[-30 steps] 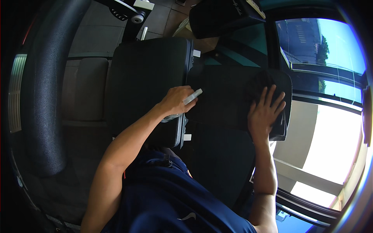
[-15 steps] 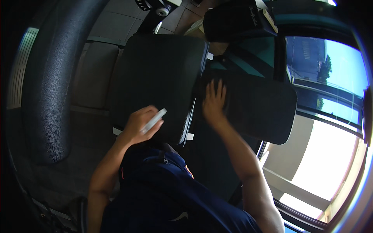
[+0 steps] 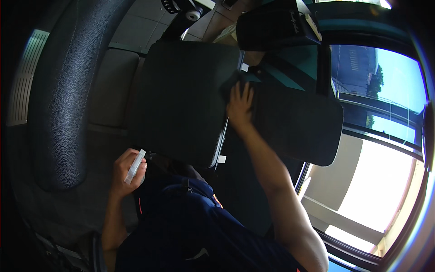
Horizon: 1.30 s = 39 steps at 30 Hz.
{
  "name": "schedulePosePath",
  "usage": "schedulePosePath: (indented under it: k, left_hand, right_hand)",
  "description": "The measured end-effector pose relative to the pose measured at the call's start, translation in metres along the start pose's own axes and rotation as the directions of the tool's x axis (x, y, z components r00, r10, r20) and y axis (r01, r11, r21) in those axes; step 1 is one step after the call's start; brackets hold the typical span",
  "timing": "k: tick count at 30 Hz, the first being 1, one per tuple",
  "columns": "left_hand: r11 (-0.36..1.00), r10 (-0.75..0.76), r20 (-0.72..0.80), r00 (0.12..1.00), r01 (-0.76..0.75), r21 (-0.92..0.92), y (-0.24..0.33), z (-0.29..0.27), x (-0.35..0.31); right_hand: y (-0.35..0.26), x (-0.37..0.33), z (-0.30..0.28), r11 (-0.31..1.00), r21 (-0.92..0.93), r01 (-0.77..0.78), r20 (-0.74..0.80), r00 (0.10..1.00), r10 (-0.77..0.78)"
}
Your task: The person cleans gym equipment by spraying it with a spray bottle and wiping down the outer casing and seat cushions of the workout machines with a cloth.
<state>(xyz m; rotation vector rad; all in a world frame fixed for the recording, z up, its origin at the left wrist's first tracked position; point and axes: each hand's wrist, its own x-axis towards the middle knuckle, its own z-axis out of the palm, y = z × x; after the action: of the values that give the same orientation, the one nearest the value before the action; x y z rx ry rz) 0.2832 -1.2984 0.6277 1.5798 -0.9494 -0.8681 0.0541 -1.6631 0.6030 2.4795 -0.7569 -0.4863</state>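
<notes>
My left hand [image 3: 123, 174] is closed around a small whitish rectangular object [image 3: 135, 167] whose exact kind I cannot make out. It is just left of my waist, by the near left corner of a large black padded board [image 3: 186, 104]. My right hand [image 3: 240, 109] lies with fingers spread where the right edge of that board meets a second, lower black pad [image 3: 299, 122]. Its fingers point away from me, and nothing shows in its grip.
A thick black leather bolster [image 3: 65, 99] curves down the left side. A grey cushion [image 3: 111, 88] lies behind it. White tabs [image 3: 222, 159] stick out at the board's edge. A black padded block [image 3: 274, 29] stands at the back, and a window [image 3: 378, 90] fills the right.
My left hand has moved left off the padded board with the whitish object still in it. My right hand has slid left, from the lower pad toward the board's edge.
</notes>
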Motion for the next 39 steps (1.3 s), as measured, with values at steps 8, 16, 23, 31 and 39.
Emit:
schedulePosePath:
  k: [8, 16, 23, 31, 39]
  left_hand:
    - [0.997, -0.011, -0.059, 0.998, 0.016, 0.079, -0.017, 0.000, -0.022]
    - [0.999, 0.004, 0.010, 1.000, -0.005, 0.045, 0.005, 0.006, -0.009]
    - [0.994, 0.028, 0.024, 0.999, -0.030, 0.107, 0.003, -0.004, -0.014]
    - [0.978, 0.131, 0.171, 0.976, -0.155, 0.138, 0.021, -0.017, 0.002]
    - [0.928, 0.228, 0.290, 0.930, -0.297, 0.224, 0.035, -0.026, 0.008]
  right_hand:
    - [0.161, -0.082, -0.099, 0.872, -0.254, -0.418, -0.186, 0.906, 0.380]
    - [0.106, 0.047, -0.046, 0.933, -0.229, -0.277, 0.130, 0.941, 0.312]
    - [0.005, -0.092, -0.020, 0.993, 0.106, -0.048, 0.039, 0.998, 0.044]
    - [0.149, -0.126, -0.115, 0.790, -0.038, -0.612, -0.352, 0.748, 0.563]
    - [-0.081, -0.173, -0.020, 0.430, 0.874, -0.227, -0.156, 0.708, 0.689]
